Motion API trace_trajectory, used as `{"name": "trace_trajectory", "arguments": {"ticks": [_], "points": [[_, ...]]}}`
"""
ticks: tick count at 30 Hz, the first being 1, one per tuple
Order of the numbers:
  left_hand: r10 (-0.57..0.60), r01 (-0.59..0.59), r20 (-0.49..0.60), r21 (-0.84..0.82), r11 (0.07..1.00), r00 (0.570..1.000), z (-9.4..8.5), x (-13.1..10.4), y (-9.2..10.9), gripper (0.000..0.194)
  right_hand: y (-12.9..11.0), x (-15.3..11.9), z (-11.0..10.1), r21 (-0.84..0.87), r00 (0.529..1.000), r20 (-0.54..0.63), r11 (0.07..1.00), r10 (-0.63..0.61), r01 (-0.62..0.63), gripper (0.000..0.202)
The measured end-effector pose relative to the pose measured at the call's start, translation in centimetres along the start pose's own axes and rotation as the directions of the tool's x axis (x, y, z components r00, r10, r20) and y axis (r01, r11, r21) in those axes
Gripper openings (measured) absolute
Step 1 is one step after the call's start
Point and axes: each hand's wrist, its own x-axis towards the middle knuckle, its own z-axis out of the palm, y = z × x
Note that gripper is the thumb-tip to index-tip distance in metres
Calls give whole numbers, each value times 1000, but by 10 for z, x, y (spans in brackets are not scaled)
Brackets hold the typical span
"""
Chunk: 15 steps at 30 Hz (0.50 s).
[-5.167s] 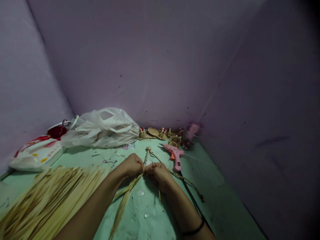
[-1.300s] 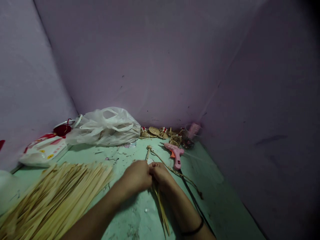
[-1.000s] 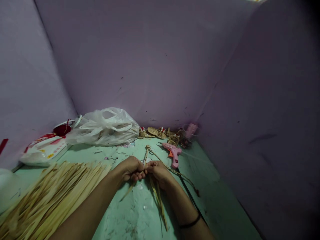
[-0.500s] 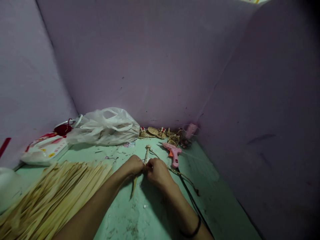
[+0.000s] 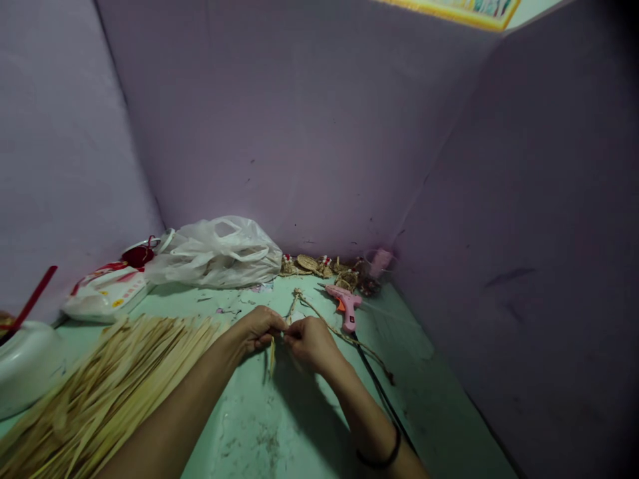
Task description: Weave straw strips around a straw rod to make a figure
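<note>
My left hand and my right hand meet fingertip to fingertip low over the green tabletop. Both are pinched on a thin braided cord of dried plant fibre, whose near end runs into my fingers. From a knot beyond my hands, a second length of cord trails right and toward me across the table. A pale yellow strip hangs below my left fingers. The exact spot where the fibres cross is covered by my fingertips.
Long dried leaf strips lie at left. Behind stand a tissue pack and a white plastic bag. A pink glue gun, its black cable running toward me, sits right of my hands. Woven pieces line the wall.
My left hand has turned from a fist-like hold to a fingertip pinch, and the hanging strip has shifted slightly. The camera view has tilted up and turned a little left.
</note>
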Motion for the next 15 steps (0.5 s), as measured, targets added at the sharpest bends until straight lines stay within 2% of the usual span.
{"name": "trace_trajectory", "arguments": {"ticks": [2, 5, 6, 10, 12, 15], "points": [[-3, 3, 21, -35, 999, 1000, -2, -1, -2, 19, 9, 6, -5, 90, 998, -26, 994, 60, -58, 19], [-11, 12, 28, -34, 999, 1000, -1, -2, -1, 19, 22, 14, -8, 285, 973, -155, 951, 170, -121, 22], [-11, 12, 24, -24, 1000, 1000, 0, -3, 0, 18, 24, 17, -6, 361, 969, -142, 922, 202, -140, 22], [3, -3, 26, -5, 1000, 1000, 2, -2, -1, 13, 22, 19, 16, 595, 964, 122, 760, 237, -262, 15], [16, -16, 12, 32, 999, 1000, 4, -1, -1, 9, 20, 19, 25, 632, 957, 165, 719, 237, -287, 12], [16, -8, -47, 174, 985, 999, 9, -2, 0, 7, 22, 18, 31, 662, 951, 155, 686, 267, -301, 9]]}}
